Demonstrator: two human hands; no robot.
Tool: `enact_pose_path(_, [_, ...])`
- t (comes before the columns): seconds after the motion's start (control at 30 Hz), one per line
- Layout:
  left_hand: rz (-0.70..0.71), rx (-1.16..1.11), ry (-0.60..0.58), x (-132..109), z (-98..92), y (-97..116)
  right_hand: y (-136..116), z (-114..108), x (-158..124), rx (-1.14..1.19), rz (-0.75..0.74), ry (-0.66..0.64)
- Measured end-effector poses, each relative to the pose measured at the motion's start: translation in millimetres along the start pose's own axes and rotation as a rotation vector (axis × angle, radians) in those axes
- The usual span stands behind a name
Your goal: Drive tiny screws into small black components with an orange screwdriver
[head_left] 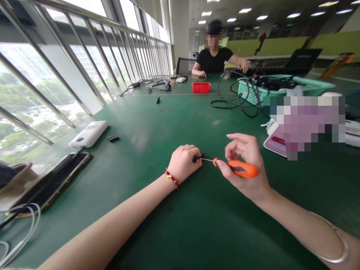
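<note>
My left hand (pixel 185 162) is closed around a small black part (pixel 196 159), most of it hidden by the fingers, just above the green table. In my right hand (pixel 249 161) is a screwdriver (pixel 244 168) with an orange and dark handle. Thumb and fingers grip it near the collar, while the other fingers curl loosely above. Its thin metal shaft points left, and the tip meets the black part at my left fingers; whether it sits in a screw is too small to tell.
Left on the green table (pixel 135 202) lie a phone (pixel 53 183), a white power bank (pixel 89 134) and a black piece (pixel 113 138). Farther back are a red tray (pixel 201 87), cables (pixel 157 84) and a teal basket (pixel 249 92). A person (pixel 213 58) sits at the far end.
</note>
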State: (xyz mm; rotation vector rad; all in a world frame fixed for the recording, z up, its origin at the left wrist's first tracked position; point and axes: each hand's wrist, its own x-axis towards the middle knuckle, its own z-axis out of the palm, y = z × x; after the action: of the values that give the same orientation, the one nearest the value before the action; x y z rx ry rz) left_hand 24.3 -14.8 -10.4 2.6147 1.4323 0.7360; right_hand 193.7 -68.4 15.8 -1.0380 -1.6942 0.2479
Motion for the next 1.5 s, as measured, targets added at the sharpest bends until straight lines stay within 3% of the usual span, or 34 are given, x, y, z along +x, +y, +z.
enact_pose_path(0.17, [0.001,-0.001,0.008,0.2,-0.3,0.3,-5.2,-2.1,-2.5,-0.066,-0.043,-0.117])
enact_pose_path(0.4, [0.009,0.009,0.006,0.3,-1.3,0.9,-1.2,0.8,0.7,0.04,-0.148,0.069])
enact_pose_path(0.53, [0.005,-0.005,0.006,0.2,-1.5,1.0,-2.7,-0.6,0.5,0.001,-0.068,-0.006])
enact_pose_path(0.67, [0.005,0.001,0.012,0.1,-0.4,0.0,-5.5,-3.5,-2.0,-0.07,-0.099,-0.083])
enact_pose_path(0.87, [0.005,0.021,0.01,-0.2,-1.2,-0.1,-0.3,-0.6,-0.9,0.021,-0.203,0.021])
enact_pose_path(0.97, [-0.006,0.005,0.005,0.0,-2.1,0.4,1.3,1.0,-1.2,0.038,-0.16,0.027])
enact_pose_path(1.17, [-0.019,-0.024,0.003,0.1,-1.9,0.5,-2.7,-1.9,-2.2,-0.077,-0.152,-0.119])
enact_pose_path(1.5, [-0.029,-0.039,0.005,-0.5,-1.3,-0.5,-5.1,-2.9,-1.9,-0.068,-0.101,-0.11])
